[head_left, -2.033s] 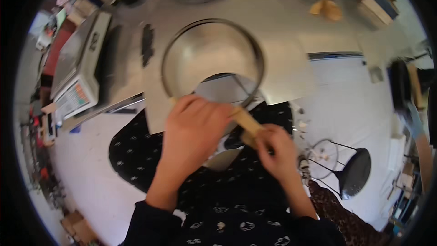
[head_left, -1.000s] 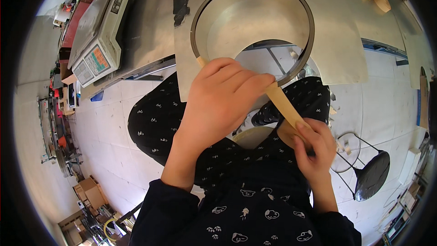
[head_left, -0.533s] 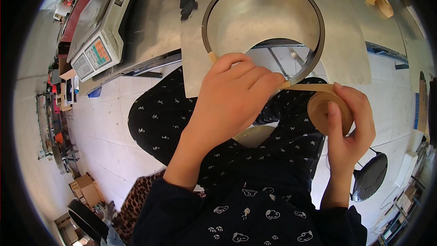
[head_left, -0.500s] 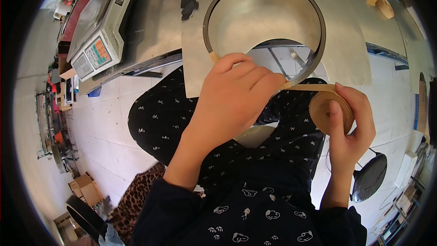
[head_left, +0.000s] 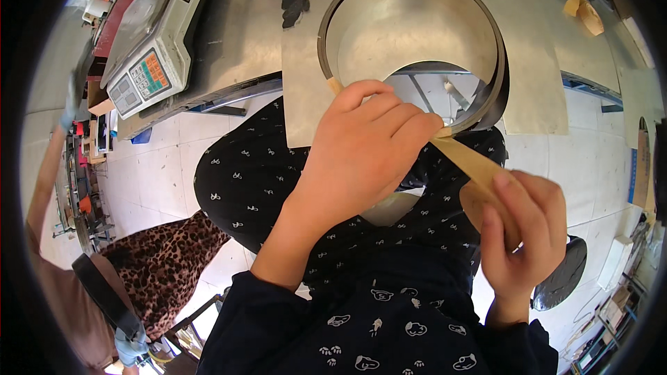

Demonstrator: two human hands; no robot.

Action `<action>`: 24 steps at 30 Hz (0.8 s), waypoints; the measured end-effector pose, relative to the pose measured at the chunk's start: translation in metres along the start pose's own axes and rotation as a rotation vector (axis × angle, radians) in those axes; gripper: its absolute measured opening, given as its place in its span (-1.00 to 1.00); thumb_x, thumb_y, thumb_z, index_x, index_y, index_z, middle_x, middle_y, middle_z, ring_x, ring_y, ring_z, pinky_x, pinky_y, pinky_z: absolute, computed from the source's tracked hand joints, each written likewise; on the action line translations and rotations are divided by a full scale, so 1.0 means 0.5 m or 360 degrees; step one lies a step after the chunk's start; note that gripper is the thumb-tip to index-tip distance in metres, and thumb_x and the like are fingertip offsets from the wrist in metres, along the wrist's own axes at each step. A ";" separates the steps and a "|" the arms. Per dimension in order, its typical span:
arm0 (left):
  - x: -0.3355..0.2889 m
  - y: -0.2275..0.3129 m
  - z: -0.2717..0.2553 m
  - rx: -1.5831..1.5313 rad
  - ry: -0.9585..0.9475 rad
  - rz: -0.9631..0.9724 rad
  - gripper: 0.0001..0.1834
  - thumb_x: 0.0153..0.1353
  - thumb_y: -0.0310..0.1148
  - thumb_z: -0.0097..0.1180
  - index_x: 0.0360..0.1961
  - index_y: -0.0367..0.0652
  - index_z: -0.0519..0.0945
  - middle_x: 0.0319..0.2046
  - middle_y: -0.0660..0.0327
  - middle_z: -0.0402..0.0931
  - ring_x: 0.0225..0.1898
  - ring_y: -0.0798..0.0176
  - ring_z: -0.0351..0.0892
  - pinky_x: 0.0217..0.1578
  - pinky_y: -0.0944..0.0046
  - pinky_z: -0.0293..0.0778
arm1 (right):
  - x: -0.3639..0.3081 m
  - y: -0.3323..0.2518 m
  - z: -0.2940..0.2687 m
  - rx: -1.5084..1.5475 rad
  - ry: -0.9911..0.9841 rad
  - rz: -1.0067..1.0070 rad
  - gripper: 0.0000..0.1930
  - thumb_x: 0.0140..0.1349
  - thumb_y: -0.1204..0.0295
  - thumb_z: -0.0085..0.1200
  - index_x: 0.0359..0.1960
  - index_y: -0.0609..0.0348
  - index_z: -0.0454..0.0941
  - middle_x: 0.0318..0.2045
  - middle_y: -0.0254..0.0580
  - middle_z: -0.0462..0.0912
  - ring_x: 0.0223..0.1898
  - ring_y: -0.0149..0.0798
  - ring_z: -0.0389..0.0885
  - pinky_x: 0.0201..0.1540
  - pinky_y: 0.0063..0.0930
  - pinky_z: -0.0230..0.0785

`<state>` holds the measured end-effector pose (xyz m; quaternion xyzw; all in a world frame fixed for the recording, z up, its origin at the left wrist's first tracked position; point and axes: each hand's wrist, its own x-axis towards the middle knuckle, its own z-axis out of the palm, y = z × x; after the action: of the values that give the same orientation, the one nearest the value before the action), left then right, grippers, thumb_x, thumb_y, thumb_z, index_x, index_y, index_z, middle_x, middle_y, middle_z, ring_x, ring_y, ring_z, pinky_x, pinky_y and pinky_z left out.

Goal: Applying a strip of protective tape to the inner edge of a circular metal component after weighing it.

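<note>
A wide metal ring [head_left: 496, 101] with a dark rim lies at the near edge of the bench, over a curved cut-out. My left hand [head_left: 368, 142] is closed over the ring's near side, its fingertips hidden behind the knuckles. Low on the right, my right hand [head_left: 524, 236] grips a roll of brown tape [head_left: 478, 208]. From that roll a taut tape strip [head_left: 465, 156] slants up to the rim beside my left fingers. Another short bit of tape [head_left: 335, 86] shows on the rim's left side.
On the bench's left stands a digital scale [head_left: 142, 83]. A curled brown piece [head_left: 586, 15] lies at the far right. Below my right hand is a black stool [head_left: 561, 274]. At the left, another person's arm [head_left: 47, 180] and leopard-print clothing [head_left: 156, 253] come into view.
My right hand has moved down and turned the roll, so the tape strip now slants downward. The ring has tilted, showing more outer wall. Another person's arm has appeared at the left.
</note>
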<state>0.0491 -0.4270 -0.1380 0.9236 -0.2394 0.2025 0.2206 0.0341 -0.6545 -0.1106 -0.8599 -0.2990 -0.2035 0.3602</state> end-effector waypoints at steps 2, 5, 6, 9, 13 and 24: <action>0.000 0.002 -0.002 0.0005 -0.0006 -0.0025 -0.75 0.04 -0.48 0.32 -0.20 -0.07 0.66 -0.33 0.32 0.65 -0.26 0.21 0.62 0.02 0.10 0.46 | 0.009 0.012 0.007 0.0015 0.0026 -0.0020 -0.58 -0.07 0.60 0.34 -0.08 0.17 0.69 -0.25 -0.06 0.67 -0.35 -0.11 0.62 -0.34 -0.35 0.46; 0.004 0.008 -0.010 -0.0037 -0.0075 -0.0061 -0.71 0.03 -0.48 0.32 -0.16 -0.07 0.66 -0.30 0.30 0.65 -0.23 0.18 0.62 0.02 0.09 0.46 | 0.005 0.023 0.013 0.0059 0.0036 0.0027 -0.60 -0.05 0.61 0.32 -0.08 0.20 0.68 -0.26 -0.04 0.66 -0.33 -0.09 0.62 -0.35 -0.35 0.44; 0.007 0.013 -0.013 -0.0039 -0.0070 -0.0055 -0.71 0.03 -0.48 0.32 -0.16 -0.07 0.66 -0.30 0.30 0.65 -0.23 0.18 0.62 0.02 0.09 0.46 | -0.001 0.025 0.012 0.0052 0.0039 0.0024 -0.60 -0.05 0.61 0.32 -0.08 0.20 0.68 -0.26 -0.04 0.66 -0.33 -0.09 0.62 -0.35 -0.35 0.44; 0.023 0.030 -0.023 -0.0073 -0.0096 -0.0143 -0.67 0.01 -0.46 0.33 -0.12 -0.08 0.66 -0.21 0.26 0.65 -0.14 0.14 0.62 0.05 0.08 0.45 | -0.020 0.030 0.009 0.0064 0.0014 0.0077 -0.61 -0.04 0.62 0.30 -0.09 0.20 0.67 -0.24 -0.04 0.66 -0.32 -0.08 0.63 -0.34 -0.34 0.45; 0.076 0.042 -0.028 -0.0153 0.0155 0.0099 -0.70 0.03 -0.40 0.30 -0.14 -0.11 0.67 -0.13 0.25 0.63 -0.02 0.14 0.61 0.14 0.06 0.41 | -0.026 0.033 -0.002 0.0111 0.0013 0.0080 -0.62 -0.05 0.62 0.30 -0.10 0.20 0.67 -0.24 -0.06 0.66 -0.31 -0.08 0.63 -0.33 -0.34 0.46; 0.269 0.074 0.025 0.0297 -0.0608 0.0952 -0.70 0.29 -0.10 0.18 -0.45 -0.07 0.61 -0.40 0.34 0.53 -0.11 0.28 0.55 0.35 -0.02 0.26 | -0.079 0.048 -0.046 0.0140 0.0075 0.0058 -0.57 -0.11 0.60 0.35 -0.10 0.13 0.69 -0.27 -0.18 0.67 -0.32 -0.16 0.62 -0.35 -0.39 0.48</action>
<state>0.1408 -0.5098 -0.0723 0.8500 -0.5163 0.1030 0.0177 0.0177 -0.6992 -0.1297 -0.8436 -0.2833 -0.2037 0.4081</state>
